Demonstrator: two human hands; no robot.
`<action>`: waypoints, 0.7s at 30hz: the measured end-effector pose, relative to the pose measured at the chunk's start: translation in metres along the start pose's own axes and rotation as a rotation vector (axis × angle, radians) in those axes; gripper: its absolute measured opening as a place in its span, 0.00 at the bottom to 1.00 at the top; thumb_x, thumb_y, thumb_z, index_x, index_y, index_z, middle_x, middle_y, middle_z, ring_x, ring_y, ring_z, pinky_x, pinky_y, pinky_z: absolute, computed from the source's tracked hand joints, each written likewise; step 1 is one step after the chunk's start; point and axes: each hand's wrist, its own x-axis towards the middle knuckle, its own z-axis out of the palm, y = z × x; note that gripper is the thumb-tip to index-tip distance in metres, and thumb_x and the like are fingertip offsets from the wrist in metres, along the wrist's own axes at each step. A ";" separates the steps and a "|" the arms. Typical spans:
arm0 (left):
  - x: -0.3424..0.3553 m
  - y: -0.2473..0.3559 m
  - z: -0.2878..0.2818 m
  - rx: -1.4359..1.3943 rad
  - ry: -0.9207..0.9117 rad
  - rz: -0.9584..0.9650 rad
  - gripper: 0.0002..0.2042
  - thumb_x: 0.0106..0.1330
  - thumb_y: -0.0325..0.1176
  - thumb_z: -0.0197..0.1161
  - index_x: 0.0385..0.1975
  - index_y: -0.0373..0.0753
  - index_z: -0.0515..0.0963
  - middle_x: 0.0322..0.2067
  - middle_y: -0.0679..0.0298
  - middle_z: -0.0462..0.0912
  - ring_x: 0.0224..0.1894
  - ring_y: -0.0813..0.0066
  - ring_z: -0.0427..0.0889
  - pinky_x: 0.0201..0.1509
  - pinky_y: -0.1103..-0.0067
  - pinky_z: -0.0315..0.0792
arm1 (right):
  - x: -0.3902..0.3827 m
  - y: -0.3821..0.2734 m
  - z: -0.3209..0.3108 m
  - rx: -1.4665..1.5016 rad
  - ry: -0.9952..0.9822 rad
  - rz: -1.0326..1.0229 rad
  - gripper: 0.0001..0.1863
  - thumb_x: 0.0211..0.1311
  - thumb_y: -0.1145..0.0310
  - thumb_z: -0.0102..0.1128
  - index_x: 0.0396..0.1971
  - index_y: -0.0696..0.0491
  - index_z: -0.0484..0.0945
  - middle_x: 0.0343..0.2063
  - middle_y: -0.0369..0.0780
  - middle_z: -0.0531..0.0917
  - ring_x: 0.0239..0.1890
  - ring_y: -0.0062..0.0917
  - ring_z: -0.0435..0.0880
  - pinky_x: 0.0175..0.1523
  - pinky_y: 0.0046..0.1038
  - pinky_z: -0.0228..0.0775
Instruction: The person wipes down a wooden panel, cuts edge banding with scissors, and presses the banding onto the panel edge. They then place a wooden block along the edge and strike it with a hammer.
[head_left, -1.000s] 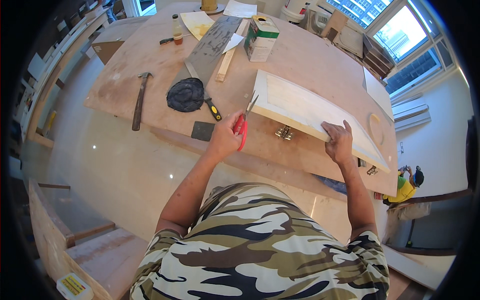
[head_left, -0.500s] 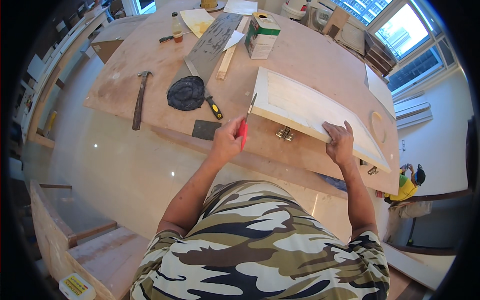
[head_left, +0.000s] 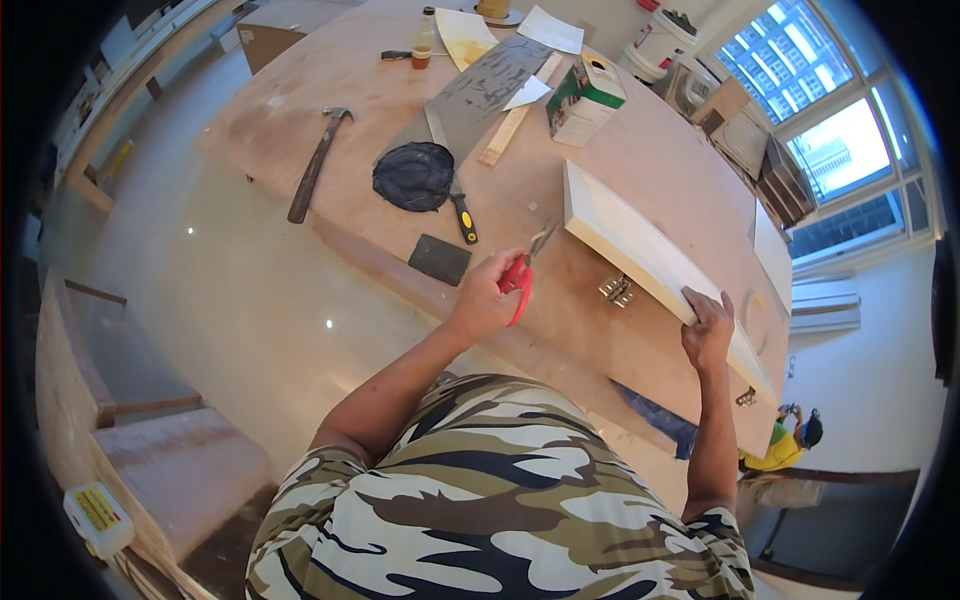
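My left hand (head_left: 487, 297) is closed around red-handled scissors (head_left: 518, 286), whose blades point up and away toward the near left corner of a white cabinet door (head_left: 650, 242). A small gap separates the blade tips from that corner. On the right, my right hand (head_left: 708, 328) grips the door's near edge, fingers on top. The door is tilted, its pale wood edge toward me. One metal hinge (head_left: 617, 291) sticks out below that edge, and another hinge (head_left: 746, 397) shows near the right end. A dark grey square pad (head_left: 440, 260) lies beside my left hand.
Across the wooden table (head_left: 270, 90) lie a hammer (head_left: 322, 165), a black mound of putty-like paste (head_left: 414, 177) and a yellow-black-handled scraper (head_left: 464, 215). Farther back stand a green-and-white can (head_left: 587, 100) and a bottle (head_left: 423, 40). A person in yellow (head_left: 775, 450) is at the far right.
The door has tipped up on its near edge, showing less of its face. My left hand has turned the scissors, with the blades leaning right. The view has shifted slightly.
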 end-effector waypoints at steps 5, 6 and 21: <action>-0.002 0.030 -0.002 0.260 -0.168 0.287 0.25 0.55 0.19 0.64 0.56 0.35 0.74 0.45 0.54 0.82 0.42 0.66 0.85 0.48 0.76 0.78 | 0.003 0.001 -0.005 -0.016 -0.021 -0.007 0.29 0.36 0.80 0.56 0.47 0.52 0.82 0.41 0.45 0.86 0.49 0.39 0.83 0.71 0.51 0.56; -0.003 0.034 -0.001 0.254 -0.164 0.286 0.25 0.55 0.19 0.64 0.56 0.35 0.74 0.45 0.54 0.82 0.42 0.66 0.85 0.48 0.76 0.78 | 0.004 0.002 -0.005 -0.021 -0.024 -0.011 0.29 0.36 0.80 0.56 0.47 0.52 0.82 0.41 0.45 0.86 0.49 0.39 0.83 0.71 0.51 0.56; -0.053 -0.070 -0.053 0.145 0.189 -0.445 0.21 0.60 0.25 0.64 0.55 0.27 0.73 0.37 0.60 0.83 0.32 0.78 0.82 0.33 0.81 0.76 | -0.062 -0.048 0.059 -0.064 -0.181 -0.011 0.35 0.45 0.81 0.54 0.60 0.52 0.73 0.62 0.43 0.75 0.63 0.39 0.73 0.70 0.53 0.55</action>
